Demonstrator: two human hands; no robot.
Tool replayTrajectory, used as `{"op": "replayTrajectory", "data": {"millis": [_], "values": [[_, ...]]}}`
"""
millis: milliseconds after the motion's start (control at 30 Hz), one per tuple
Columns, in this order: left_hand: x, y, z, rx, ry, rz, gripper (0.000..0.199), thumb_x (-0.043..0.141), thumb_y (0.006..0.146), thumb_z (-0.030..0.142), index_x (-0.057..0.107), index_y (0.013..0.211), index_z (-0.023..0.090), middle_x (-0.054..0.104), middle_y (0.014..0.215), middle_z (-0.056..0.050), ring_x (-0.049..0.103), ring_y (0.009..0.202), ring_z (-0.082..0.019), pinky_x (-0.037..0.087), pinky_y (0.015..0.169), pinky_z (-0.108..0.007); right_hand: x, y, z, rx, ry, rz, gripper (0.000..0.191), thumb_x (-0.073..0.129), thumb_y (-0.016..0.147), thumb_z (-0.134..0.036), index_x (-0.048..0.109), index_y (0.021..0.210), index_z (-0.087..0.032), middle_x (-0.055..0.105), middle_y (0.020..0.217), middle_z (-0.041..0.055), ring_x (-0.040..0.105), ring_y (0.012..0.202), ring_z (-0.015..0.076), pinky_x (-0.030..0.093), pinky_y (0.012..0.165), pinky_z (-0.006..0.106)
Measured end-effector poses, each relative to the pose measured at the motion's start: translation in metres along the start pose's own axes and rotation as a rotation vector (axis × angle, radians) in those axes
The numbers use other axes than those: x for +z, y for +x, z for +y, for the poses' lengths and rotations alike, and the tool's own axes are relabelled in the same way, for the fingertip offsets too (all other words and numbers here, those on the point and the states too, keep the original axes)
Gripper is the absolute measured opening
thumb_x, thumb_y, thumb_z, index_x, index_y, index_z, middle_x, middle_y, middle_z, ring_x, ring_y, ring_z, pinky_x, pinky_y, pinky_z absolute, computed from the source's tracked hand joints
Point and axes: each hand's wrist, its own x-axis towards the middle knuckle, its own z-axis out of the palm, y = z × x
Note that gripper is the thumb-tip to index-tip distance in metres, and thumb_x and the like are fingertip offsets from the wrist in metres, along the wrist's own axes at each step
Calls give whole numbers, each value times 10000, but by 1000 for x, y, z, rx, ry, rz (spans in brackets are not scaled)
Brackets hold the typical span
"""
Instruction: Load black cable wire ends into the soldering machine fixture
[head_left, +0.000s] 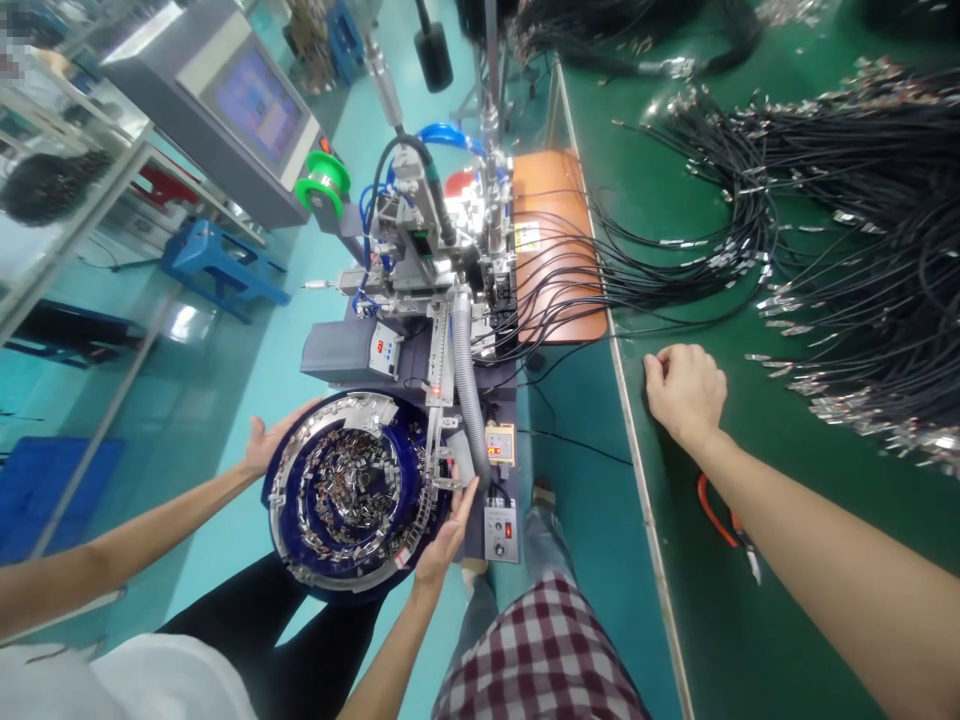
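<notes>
My right hand (686, 392) rests on the green table (637, 600) near its left edge, fingers curled into a loose fist, with nothing showing in it. Black cables (675, 265) with metal ends lie just beyond it. Red-handled pliers (731, 530) lie beside my forearm, partly hidden under it. My left hand is out of view. To the left, another person's two hands rest against opposite sides of a round blue feeder bowl (274, 540) filled with small metal parts.
A machine (420, 235) with air tubes and a tilted screen (259, 105) stands ahead. An orange plate (559, 245) adjoins the table. A large cable pile (892, 220) covers the far right. Blue stools (217, 260) stand at the left. A control box (500, 532) sits beside the bowl.
</notes>
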Motion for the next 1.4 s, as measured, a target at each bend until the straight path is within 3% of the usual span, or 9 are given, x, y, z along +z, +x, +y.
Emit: {"op": "replayTrajectory", "data": {"millis": [133, 233, 433, 633, 767, 933, 1233, 1400], "values": [[-12, -29, 6, -108, -160, -42, 506, 118, 953, 101, 124, 1392, 351, 31, 1482, 192, -122, 1303, 22, 273, 959, -117, 0, 0, 0, 5, 11, -3, 258, 367, 891, -381, 526, 814, -194, 580, 882, 108, 498, 824, 259, 341, 667, 367], [-25, -50, 17, -198, -322, -56, 504, 120, 948, 77, 222, 1406, 261, 103, 1487, 147, -14, 1318, 60, 273, 915, -34, 0, 0, 0, 0, 24, 3, 261, 364, 893, -379, 528, 812, -192, 578, 881, 111, 501, 826, 262, 339, 667, 368], [-41, -70, 30, -319, -716, -79, 521, 63, 916, 57, 178, 1417, 141, 242, 1479, 26, 205, 1310, 31, 334, 882, -30, 2, 1, 2, -5, 26, 6, 247, 368, 898, -379, 514, 819, -195, 573, 890, 104, 496, 829, 254, 330, 673, 360], [-40, -68, 27, -376, -1062, -76, 550, 108, 894, 54, 65, 1431, 165, 321, 1455, -5, 236, 1304, 6, 348, 926, -90, 3, 1, 3, -6, 27, 14, 242, 373, 899, -380, 512, 827, -194, 572, 898, 105, 491, 828, 250, 325, 673, 355], [-42, -65, 27, -426, -1188, -76, 575, 56, 870, 81, 113, 1439, 144, 330, 1459, -12, 212, 1313, -5, 339, 964, -127, 2, 1, 3, -2, 32, 10, 235, 379, 897, -372, 515, 828, -194, 569, 895, 105, 489, 829, 250, 321, 672, 357], [-43, -64, 29, -449, -1226, -53, 605, 50, 844, 75, 220, 1424, 48, 385, 1436, -69, 245, 1313, -13, 310, 986, -118, 3, 1, 4, -11, 23, 24, 233, 381, 900, -374, 512, 827, -196, 571, 898, 101, 493, 832, 247, 317, 668, 352], [-36, -66, 35, -400, -1040, -21, 548, -38, 909, 59, 114, 1436, 33, 355, 1457, -46, 157, 1326, 24, 261, 1013, -56, 0, 1, 1, -4, 38, 1, 244, 364, 904, -372, 512, 831, -193, 567, 905, 108, 489, 836, 254, 320, 675, 360], [-36, -66, 36, -357, -893, -30, 484, 66, 940, 30, 59, 1424, 39, 318, 1470, -86, 218, 1339, -35, 306, 1050, -143, 0, 1, 1, -6, 35, 8, 244, 366, 904, -375, 513, 830, -194, 568, 903, 108, 491, 840, 258, 322, 672, 360]]}}
